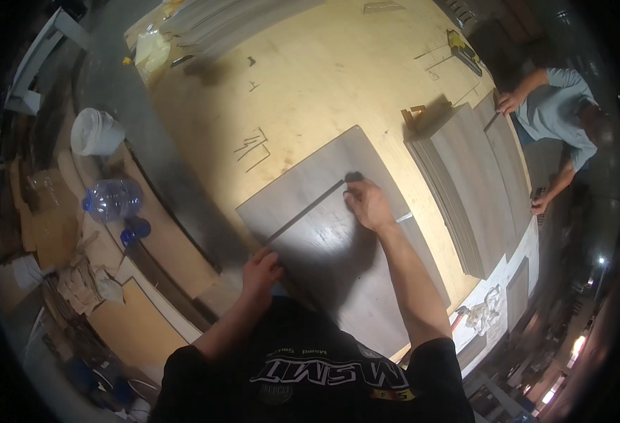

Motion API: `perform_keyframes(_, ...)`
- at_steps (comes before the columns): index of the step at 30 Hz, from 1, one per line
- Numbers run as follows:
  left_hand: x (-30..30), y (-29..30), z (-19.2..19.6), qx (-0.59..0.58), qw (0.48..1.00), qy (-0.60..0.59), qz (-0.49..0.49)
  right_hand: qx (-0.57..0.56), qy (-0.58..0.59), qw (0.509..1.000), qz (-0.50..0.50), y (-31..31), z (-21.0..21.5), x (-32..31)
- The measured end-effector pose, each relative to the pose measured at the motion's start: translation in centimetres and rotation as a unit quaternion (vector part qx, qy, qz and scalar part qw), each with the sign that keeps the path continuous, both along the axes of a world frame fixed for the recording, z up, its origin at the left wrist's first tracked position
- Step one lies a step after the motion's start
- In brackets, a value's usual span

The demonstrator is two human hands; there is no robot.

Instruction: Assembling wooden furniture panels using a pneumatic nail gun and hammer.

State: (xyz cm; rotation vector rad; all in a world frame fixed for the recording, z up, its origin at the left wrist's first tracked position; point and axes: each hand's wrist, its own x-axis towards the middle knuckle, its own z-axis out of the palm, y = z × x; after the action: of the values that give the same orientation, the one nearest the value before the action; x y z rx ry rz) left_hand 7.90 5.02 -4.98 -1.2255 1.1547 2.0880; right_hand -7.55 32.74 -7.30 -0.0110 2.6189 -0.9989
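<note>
The grey panel (pixel 338 247) is lying flat on the plywood counter (pixel 310 92), with a thin straight strip (pixel 303 209) resting diagonally across it. The panel is looking stiff, broad and probably fairly heavy (best gripped at opposite edges, I would judge), its face smooth enough to slide. The left hand (pixel 260 271) is curling, fingers together, over the strip's near end at the panel's edge. The right hand (pixel 368 204) is pressing its gathered fingertips on the strip's far end.
</note>
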Motion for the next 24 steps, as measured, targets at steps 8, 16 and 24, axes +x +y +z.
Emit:
perform_keyframes(8, -1.5, 0.3, 0.7, 0.008, 0.998, -0.064, -0.008, 0.100, 0.021, 0.994, 0.029, -0.6, 1.0, 0.0)
perform_keyframes(16, -1.6, 0.3, 0.2, 0.010, 0.998, -0.054, -0.015, 0.102, 0.025, 0.994, 0.035, -0.5, 0.9, -0.2)
perform_keyframes(24, -1.3, -0.9, -2.7, -0.172, 0.971, 0.146, -0.085, 0.055, 0.116, 0.985, -0.113, -0.8, 0.9, 7.1)
